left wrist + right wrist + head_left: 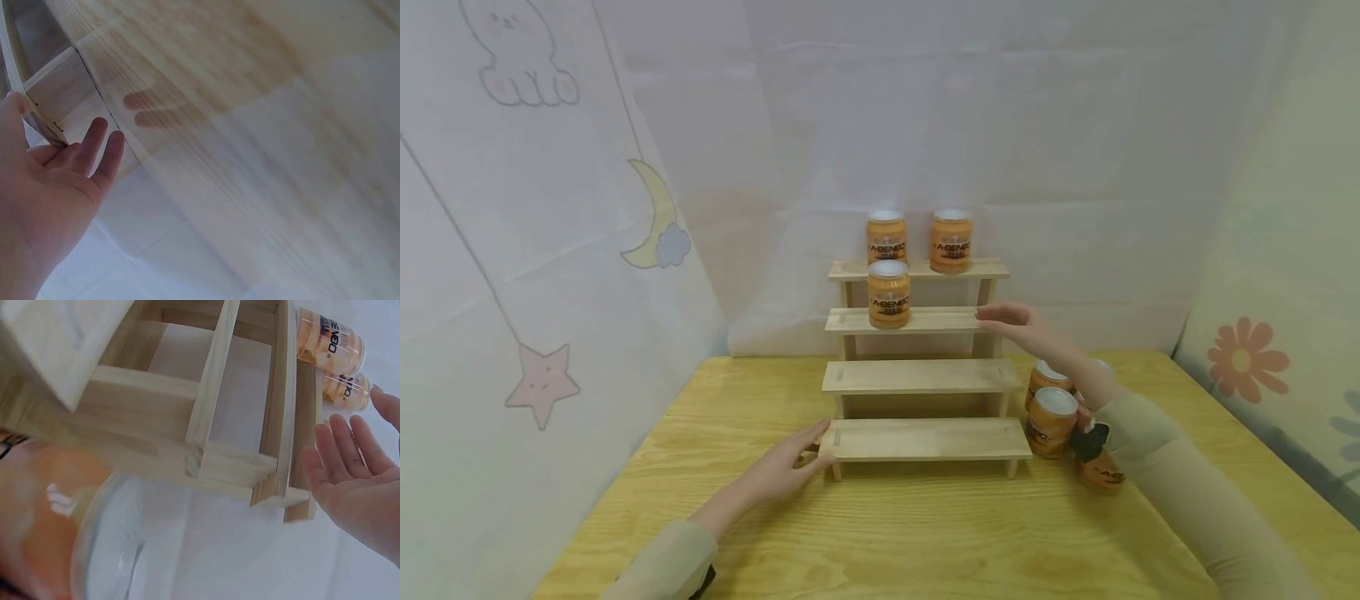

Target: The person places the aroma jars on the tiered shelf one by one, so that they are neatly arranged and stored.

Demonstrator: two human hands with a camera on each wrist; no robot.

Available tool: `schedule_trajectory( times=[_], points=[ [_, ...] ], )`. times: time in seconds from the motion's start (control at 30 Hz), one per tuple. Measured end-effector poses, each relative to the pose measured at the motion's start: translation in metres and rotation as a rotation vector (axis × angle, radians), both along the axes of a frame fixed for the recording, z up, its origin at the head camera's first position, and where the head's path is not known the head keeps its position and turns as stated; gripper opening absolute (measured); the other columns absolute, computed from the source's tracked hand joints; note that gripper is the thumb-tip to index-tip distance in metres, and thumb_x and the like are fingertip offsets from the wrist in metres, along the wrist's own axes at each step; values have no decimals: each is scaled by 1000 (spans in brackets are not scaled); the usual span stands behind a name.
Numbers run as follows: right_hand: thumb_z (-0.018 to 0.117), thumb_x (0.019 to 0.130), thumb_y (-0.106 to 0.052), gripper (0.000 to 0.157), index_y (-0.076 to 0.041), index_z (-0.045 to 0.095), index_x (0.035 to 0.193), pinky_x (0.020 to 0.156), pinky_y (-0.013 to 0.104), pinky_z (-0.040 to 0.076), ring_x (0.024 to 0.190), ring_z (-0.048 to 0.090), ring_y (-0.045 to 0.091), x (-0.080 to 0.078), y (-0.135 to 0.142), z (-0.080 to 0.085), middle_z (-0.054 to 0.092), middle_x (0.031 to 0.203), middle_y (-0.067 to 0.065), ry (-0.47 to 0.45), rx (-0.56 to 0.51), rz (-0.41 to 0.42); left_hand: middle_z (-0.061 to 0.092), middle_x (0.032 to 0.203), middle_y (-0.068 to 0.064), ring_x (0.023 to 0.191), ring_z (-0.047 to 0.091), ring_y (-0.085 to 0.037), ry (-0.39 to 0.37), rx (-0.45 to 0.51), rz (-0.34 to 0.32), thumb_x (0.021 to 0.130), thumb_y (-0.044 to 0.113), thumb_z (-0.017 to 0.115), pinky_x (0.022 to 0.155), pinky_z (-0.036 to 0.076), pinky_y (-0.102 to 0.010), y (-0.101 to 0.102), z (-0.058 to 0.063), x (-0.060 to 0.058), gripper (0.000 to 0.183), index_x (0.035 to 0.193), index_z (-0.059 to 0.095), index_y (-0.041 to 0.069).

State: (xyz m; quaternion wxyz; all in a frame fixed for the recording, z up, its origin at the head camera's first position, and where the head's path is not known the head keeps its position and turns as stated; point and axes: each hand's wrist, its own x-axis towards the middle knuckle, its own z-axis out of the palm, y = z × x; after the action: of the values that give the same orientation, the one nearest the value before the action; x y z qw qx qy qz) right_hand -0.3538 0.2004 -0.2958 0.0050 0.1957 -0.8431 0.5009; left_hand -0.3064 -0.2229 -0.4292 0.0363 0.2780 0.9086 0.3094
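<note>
A four-step wooden display stand (925, 377) stands on the table. My left hand (777, 467) is at the left end of its lowest shelf, thumb and index finger about the board's end; in the left wrist view its other fingers (94, 147) stick out free. My right hand (1026, 329) is by the right end of the second shelf from the top, fingers fairly straight, holding nothing. Two orange cans (951, 242) with pale lids sit on the top shelf. Another orange can (889, 296) is on the left part of the shelf below, partly covering one behind.
Several more orange cans (1052, 423) are grouped on the table right of the stand, partly hidden by my right forearm. One of them (56, 519) looms close in the right wrist view. A pale cloth backdrop (985, 125) hangs behind the yellow wood-grain table (910, 533).
</note>
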Motion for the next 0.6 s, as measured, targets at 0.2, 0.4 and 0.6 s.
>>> schedule_trajectory(
  times=[0.2, 0.4, 0.6],
  points=[
    [56, 95, -35, 51, -5, 49, 135, 108, 53, 34, 129, 43, 31, 23, 22, -6, 49, 139, 15, 18, 21, -16, 29, 152, -13, 123, 50, -30, 13, 2, -2, 94, 51, 47, 96, 48, -45, -1, 0, 1, 71, 150, 23, 14],
    [56, 95, -32, 44, -8, 52, 133, 97, 41, 47, 113, 55, 4, 44, 47, -19, 52, 135, 14, 68, 98, -23, 29, 152, -12, 123, 50, -29, 15, -6, -2, 94, 52, 46, 96, 48, -44, 1, -1, 1, 71, 150, 23, 14],
    [55, 96, -26, 41, -5, 52, 131, 80, 34, 55, 100, 56, -8, 67, 64, -27, 54, 132, 20, 101, 148, -27, 31, 151, -12, 123, 50, -29, 7, 14, 16, 94, 51, 47, 96, 48, -44, 1, 0, 3, 71, 150, 25, 14]
  ],
)
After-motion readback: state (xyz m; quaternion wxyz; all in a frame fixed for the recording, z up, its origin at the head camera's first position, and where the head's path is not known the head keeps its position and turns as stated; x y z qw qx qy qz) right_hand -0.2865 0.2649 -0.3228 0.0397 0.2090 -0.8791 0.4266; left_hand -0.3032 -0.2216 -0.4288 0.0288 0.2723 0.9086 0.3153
